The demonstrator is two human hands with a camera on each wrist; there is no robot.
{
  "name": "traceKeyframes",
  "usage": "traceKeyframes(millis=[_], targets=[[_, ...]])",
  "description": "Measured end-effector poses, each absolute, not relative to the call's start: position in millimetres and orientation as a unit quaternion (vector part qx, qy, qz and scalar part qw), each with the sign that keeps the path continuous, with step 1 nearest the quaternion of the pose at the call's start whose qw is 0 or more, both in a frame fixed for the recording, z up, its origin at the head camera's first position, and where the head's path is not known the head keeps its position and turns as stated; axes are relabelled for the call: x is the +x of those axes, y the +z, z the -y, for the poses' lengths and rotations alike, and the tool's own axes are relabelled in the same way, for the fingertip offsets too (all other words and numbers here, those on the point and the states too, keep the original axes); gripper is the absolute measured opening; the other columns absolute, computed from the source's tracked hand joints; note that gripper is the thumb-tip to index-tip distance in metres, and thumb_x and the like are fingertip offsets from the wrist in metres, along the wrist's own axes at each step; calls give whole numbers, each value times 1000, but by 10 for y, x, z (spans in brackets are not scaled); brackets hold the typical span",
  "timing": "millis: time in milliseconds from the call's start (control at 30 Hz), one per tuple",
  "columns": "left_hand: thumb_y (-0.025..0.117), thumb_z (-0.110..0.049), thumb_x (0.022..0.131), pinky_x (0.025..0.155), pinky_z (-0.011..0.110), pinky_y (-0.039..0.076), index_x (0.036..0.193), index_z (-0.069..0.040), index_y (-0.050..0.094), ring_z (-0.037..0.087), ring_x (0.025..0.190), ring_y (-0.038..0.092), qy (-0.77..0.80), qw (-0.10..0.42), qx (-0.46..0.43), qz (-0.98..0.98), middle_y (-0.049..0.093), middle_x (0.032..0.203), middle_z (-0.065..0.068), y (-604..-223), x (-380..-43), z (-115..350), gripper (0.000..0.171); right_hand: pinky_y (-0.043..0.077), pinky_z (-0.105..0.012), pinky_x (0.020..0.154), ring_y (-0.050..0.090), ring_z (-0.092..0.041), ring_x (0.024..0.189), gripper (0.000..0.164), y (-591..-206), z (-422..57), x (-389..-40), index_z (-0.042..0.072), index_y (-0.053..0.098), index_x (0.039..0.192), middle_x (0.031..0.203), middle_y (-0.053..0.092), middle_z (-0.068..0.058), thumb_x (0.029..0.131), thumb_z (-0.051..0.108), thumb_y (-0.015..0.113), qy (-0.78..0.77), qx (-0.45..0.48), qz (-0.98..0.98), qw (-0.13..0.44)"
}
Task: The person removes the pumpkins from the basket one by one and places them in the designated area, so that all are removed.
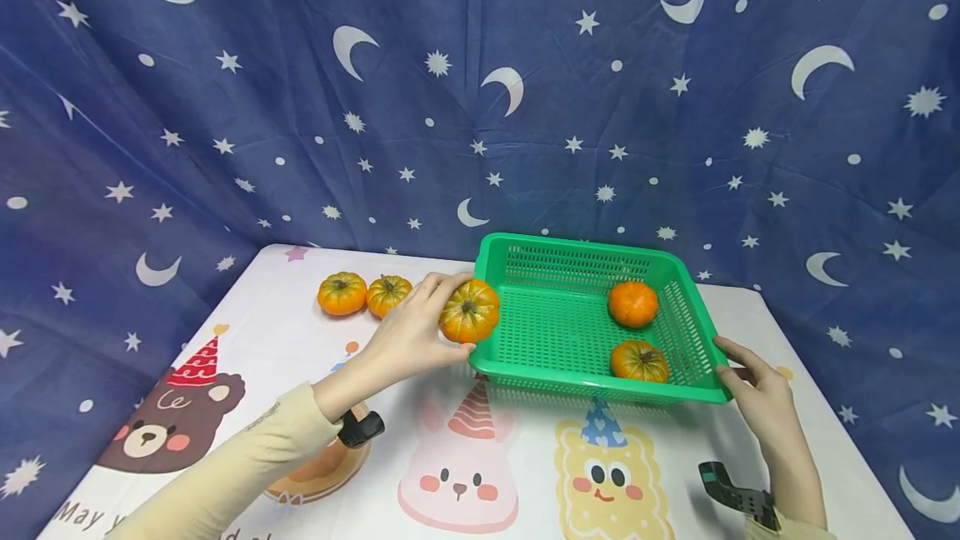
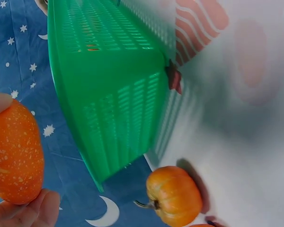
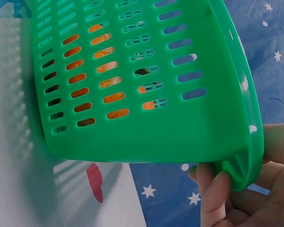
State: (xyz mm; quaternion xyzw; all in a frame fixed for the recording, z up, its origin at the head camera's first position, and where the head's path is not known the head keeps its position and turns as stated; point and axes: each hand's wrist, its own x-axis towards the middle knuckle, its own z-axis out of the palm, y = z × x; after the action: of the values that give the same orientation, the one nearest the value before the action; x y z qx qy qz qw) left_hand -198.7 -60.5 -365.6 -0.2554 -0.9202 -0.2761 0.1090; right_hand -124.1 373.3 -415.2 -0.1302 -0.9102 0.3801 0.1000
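My left hand (image 1: 411,330) holds a small orange pumpkin (image 1: 470,312) between thumb and fingers, at the left rim of a green plastic basket (image 1: 558,381). In the left wrist view the held pumpkin (image 2: 16,153) shows at the left edge, beside the basket's end wall (image 2: 118,113). At the opposite end, my right hand (image 1: 772,407) grips the basket's rim near its front right corner, fingers curled round the edge (image 3: 244,137). Inside the basket lie two more pumpkins, one plain orange (image 1: 633,304) and one yellow-striped (image 1: 640,362).
Two pumpkins, one at the far left (image 1: 342,293) and one beside it (image 1: 387,294), stand on the table behind my left hand. A white cloth (image 1: 540,473) with cartoon figures covers the table. A dark blue curtain (image 1: 420,107) with moons and stars hangs behind.
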Motion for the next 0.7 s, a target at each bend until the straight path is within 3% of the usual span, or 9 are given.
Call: traceKeyframes(millis=[467,700], targets=[[81,-34,65,86,52,50,142,-23,42,29,108,60,-294,99,-190,932,54,126,6,-3821,-2036,827,87,40,-14,63,42,17,80,47,-4155,-3728,-1250,3,44,143,127,53,-21,99,20,46,377,-129,911,104],[80,-34,66,81,49,51,142,-22,42,30,98,61,-299,94,-169,935,54,119,6,-3933,-2067,862,86,40,-14,63,42,16,80,47,-4161,-3725,-1248,4,43,143,127,52,-21,100,20,45,380,-133,910,100]])
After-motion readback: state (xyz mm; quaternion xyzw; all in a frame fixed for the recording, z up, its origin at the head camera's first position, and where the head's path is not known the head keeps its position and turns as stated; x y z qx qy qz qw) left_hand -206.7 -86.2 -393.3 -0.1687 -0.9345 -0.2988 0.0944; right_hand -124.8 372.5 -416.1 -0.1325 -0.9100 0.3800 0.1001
